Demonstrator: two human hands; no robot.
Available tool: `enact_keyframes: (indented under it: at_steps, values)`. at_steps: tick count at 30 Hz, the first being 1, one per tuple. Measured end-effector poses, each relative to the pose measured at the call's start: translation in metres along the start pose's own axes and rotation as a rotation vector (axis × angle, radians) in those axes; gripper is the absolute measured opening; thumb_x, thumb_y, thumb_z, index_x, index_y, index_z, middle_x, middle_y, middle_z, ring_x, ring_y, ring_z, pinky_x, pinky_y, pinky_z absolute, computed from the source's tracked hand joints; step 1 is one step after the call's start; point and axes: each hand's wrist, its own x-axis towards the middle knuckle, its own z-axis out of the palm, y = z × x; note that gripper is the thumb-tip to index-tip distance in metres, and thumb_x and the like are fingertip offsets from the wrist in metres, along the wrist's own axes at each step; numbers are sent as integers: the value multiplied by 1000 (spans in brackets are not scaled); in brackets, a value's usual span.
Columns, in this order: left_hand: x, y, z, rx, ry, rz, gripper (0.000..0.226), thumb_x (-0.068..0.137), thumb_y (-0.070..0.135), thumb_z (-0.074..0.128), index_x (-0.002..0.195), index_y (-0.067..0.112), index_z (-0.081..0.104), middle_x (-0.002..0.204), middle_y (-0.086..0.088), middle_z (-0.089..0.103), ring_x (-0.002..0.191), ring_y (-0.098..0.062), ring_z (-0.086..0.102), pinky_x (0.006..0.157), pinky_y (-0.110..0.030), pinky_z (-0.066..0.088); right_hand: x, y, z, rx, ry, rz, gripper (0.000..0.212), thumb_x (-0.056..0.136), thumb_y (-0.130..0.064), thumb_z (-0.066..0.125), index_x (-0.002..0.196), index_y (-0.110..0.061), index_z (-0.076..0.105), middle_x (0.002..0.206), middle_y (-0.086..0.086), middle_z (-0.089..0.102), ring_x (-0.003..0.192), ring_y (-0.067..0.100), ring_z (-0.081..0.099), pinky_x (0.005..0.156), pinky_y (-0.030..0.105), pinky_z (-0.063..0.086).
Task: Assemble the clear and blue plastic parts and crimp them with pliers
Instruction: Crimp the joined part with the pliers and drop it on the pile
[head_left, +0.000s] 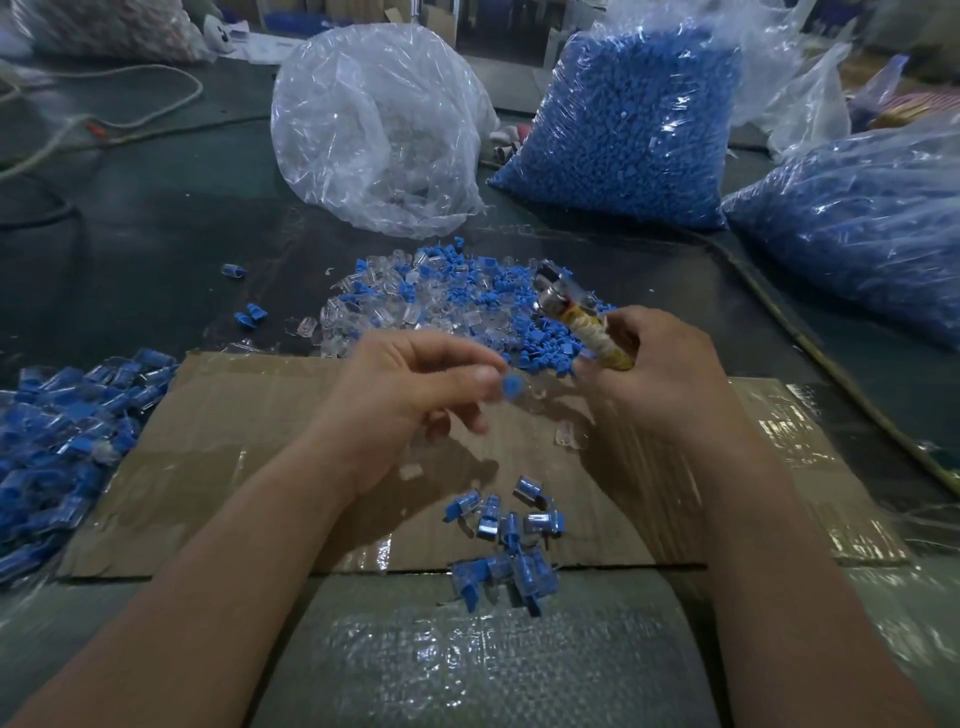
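A dark table (156, 218) is covered across its far side by three large plastic bags: a bag of blue parts (623, 130) is stood upright at centre right, a second blue-filled bag (857, 223) is laid at the far right, and a nearly empty clear bag (374, 130) with a few clear pieces at its bottom is set to the left of them. A taped cardboard sheet (234, 467) is spread flat on the near part of the table. A heap of assembled blue-and-clear pieces (62, 447) is piled at the left, just beside the cardboard's left edge. A loose mixed pile of clear and blue parts (441, 301) is scattered just beyond the cardboard's far edge, in front of the clear bag. Both hands are held above the cardboard. By the right hand (660, 374), the wrapped handles of the pliers (587, 322) are gripped with curled fingers, the metal head being pointed up and left over the mixed pile; how the jaws stand cannot be told. A small blue part (513, 387) is pinched between thumb and forefinger of the left hand (400, 395), the other fingers being loosely curled; motion blur hides its detail. A small cluster of assembled pieces (509, 545) is left at the cardboard's near edge, below the hands. A single clear part (569, 434) is seen lying on the cardboard under the right hand.
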Motion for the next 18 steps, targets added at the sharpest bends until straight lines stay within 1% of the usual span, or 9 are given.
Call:
enact_keyframes:
  at_steps: [3, 5, 8, 11, 13, 15, 16, 18]
  values:
    - [-4, 2, 3, 62, -256, -56, 8, 61, 14, 69, 69, 13, 72, 63, -2, 69, 47, -7, 58, 42, -15, 43, 2, 9, 0, -106, -104, 112, 44, 75, -36, 72, 111, -14, 59, 104, 7, 59, 90, 22, 52, 70, 26, 32]
    - [-4, 2, 4, 75, -354, -69, 6, 60, 12, 70, 65, 14, 72, 60, -2, 67, 47, -7, 58, 44, -15, 46, 4, 12, 1, -143, -147, 161, 44, 75, -37, 72, 110, -14, 59, 107, 8, 59, 89, 22, 51, 71, 27, 33]
    - [-4, 1, 5, 97, -413, -61, 6, 60, 12, 72, 65, 15, 73, 60, -1, 67, 47, -6, 57, 44, -15, 45, 4, 14, 4, -142, -165, 204, 43, 74, -38, 72, 108, -15, 58, 106, 8, 58, 85, 19, 46, 71, 27, 34]
    - [-5, -2, 7, 115, -444, -70, 7, 60, 14, 74, 67, 14, 74, 61, -1, 69, 49, -5, 58, 43, -14, 44, 4, 15, 7, -151, -167, 223, 46, 73, -39, 73, 110, -17, 57, 107, 6, 56, 86, 17, 45, 72, 27, 33]
    - [-4, -3, 7, 139, -458, -71, 10, 58, 18, 75, 68, 16, 75, 61, -1, 69, 50, -9, 58, 43, -16, 44, 4, 15, 8, -169, -177, 230, 49, 72, -40, 74, 112, -17, 56, 109, 6, 55, 89, 17, 45, 73, 27, 33]
    - [-4, -4, 7, 173, -471, -72, 12, 57, 22, 76, 69, 18, 75, 64, -2, 70, 56, -18, 57, 48, -21, 44, 4, 15, 9, -185, -192, 230, 51, 72, -41, 74, 113, -17, 56, 110, 6, 55, 90, 18, 45, 74, 28, 34]
    - [-3, -5, 7, 181, -477, -76, 12, 59, 24, 76, 70, 18, 76, 65, -2, 70, 57, -20, 56, 48, -22, 44, 4, 15, 9, -188, -199, 230, 52, 72, -42, 74, 114, -17, 55, 111, 7, 55, 93, 20, 47, 74, 29, 34]
    - [-3, -5, 6, 158, -491, -82, 12, 63, 26, 76, 70, 17, 75, 65, -1, 70, 52, -15, 54, 46, -20, 42, 5, 15, 9, -193, -215, 237, 60, 71, -46, 73, 118, -16, 53, 115, 7, 53, 102, 23, 49, 77, 30, 35]
